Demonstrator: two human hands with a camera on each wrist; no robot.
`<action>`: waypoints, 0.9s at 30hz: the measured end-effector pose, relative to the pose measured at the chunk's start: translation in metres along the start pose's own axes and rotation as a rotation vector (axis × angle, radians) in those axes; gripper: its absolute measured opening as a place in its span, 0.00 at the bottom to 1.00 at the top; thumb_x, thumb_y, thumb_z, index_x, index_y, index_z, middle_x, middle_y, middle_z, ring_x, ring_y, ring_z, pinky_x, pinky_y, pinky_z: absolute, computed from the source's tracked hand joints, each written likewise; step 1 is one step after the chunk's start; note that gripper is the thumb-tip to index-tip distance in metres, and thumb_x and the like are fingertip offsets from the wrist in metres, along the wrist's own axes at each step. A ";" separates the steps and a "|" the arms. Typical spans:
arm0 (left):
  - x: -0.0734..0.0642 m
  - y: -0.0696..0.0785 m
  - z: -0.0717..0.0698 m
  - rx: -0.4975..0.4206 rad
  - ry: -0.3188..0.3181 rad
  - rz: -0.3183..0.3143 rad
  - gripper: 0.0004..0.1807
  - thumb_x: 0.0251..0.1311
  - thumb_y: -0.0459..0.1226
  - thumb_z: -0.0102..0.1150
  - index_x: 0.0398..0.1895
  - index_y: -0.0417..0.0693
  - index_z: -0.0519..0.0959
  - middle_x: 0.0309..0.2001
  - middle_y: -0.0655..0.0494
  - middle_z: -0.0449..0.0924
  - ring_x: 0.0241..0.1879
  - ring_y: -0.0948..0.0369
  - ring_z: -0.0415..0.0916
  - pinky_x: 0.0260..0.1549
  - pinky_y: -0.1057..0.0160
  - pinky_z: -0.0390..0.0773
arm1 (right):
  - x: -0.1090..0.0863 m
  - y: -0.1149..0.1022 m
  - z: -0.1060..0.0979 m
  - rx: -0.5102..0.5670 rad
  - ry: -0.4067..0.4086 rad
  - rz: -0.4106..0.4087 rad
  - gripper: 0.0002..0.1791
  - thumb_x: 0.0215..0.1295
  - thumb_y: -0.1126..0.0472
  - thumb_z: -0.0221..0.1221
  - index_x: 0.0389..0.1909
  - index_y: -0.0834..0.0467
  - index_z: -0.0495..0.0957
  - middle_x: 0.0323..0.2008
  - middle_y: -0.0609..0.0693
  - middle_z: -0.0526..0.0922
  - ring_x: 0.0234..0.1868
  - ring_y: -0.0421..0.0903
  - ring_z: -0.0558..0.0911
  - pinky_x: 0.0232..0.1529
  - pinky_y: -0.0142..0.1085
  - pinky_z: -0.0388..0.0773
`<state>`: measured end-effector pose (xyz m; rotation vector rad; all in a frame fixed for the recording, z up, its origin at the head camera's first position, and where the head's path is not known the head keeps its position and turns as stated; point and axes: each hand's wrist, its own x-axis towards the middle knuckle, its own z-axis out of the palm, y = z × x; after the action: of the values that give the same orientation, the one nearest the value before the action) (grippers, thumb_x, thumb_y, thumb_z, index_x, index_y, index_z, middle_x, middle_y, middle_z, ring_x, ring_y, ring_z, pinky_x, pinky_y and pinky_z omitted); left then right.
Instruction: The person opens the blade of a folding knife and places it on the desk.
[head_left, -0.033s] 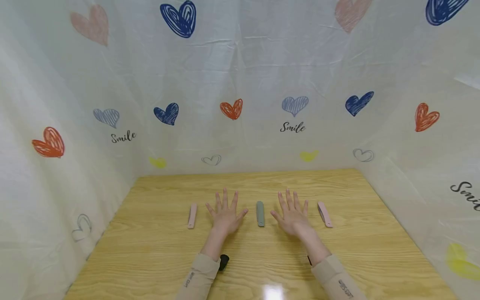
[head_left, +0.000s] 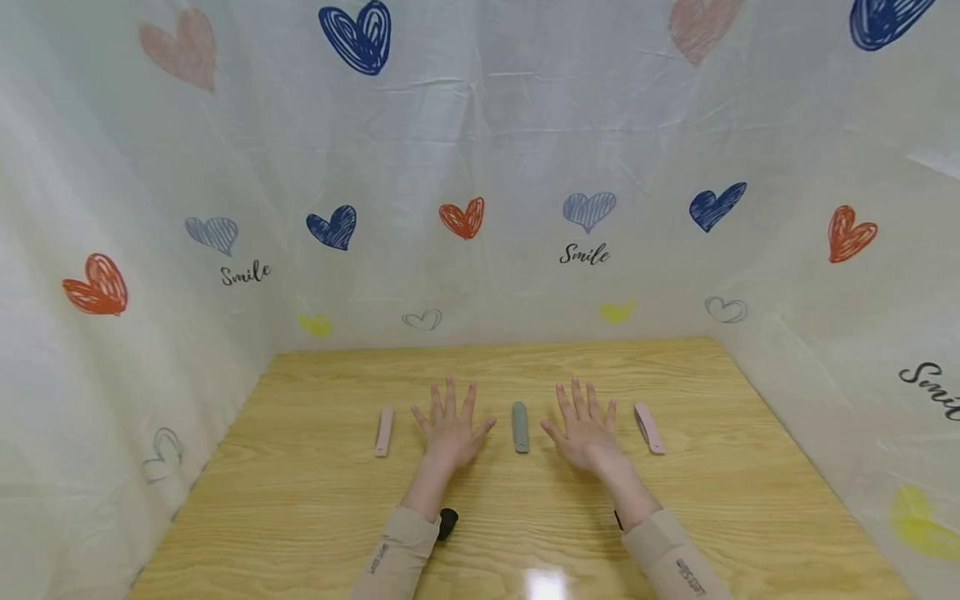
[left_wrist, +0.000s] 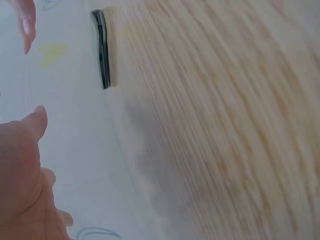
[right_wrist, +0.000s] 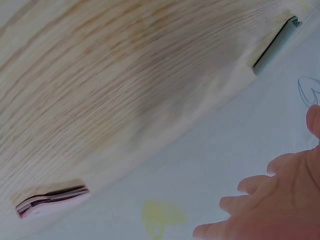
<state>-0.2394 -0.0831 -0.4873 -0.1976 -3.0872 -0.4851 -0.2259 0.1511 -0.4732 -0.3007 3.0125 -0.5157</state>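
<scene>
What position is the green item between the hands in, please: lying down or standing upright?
Lying down: all three views show the green item stretched lengthwise along the table.

Left hand (left_wrist: 22,185) cut by left and bottom edges of its wrist view; right hand (right_wrist: 280,200), by right and bottom of its own. Behind the hands, sleeves (head_left: 660,546) run off head view's bottom, print (head_left: 377,559) too small to read; black object (head_left: 448,524) partly hidden by left cuff (head_left: 411,527).
</scene>
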 end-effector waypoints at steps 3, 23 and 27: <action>0.000 0.001 0.000 0.006 0.006 -0.007 0.41 0.69 0.62 0.41 0.79 0.56 0.48 0.78 0.41 0.30 0.74 0.37 0.25 0.62 0.23 0.31 | 0.001 0.000 0.000 0.008 0.010 0.003 0.41 0.76 0.40 0.41 0.78 0.57 0.39 0.76 0.61 0.32 0.75 0.63 0.31 0.68 0.68 0.26; 0.003 0.017 -0.003 -0.703 0.127 0.027 0.31 0.73 0.47 0.49 0.72 0.39 0.62 0.73 0.31 0.47 0.71 0.34 0.44 0.61 0.29 0.60 | 0.022 -0.009 -0.002 0.840 -0.074 0.037 0.38 0.76 0.51 0.49 0.74 0.69 0.48 0.71 0.70 0.55 0.71 0.69 0.54 0.67 0.64 0.57; 0.007 0.021 0.001 -0.888 0.166 0.013 0.22 0.70 0.38 0.54 0.61 0.33 0.73 0.61 0.34 0.70 0.60 0.41 0.69 0.55 0.44 0.76 | 0.032 -0.014 0.002 0.999 -0.083 0.145 0.31 0.75 0.58 0.50 0.71 0.72 0.56 0.62 0.72 0.69 0.63 0.67 0.70 0.60 0.55 0.73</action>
<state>-0.2435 -0.0620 -0.4817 -0.1602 -2.4849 -1.7205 -0.2546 0.1309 -0.4718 -0.0219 2.2751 -1.7723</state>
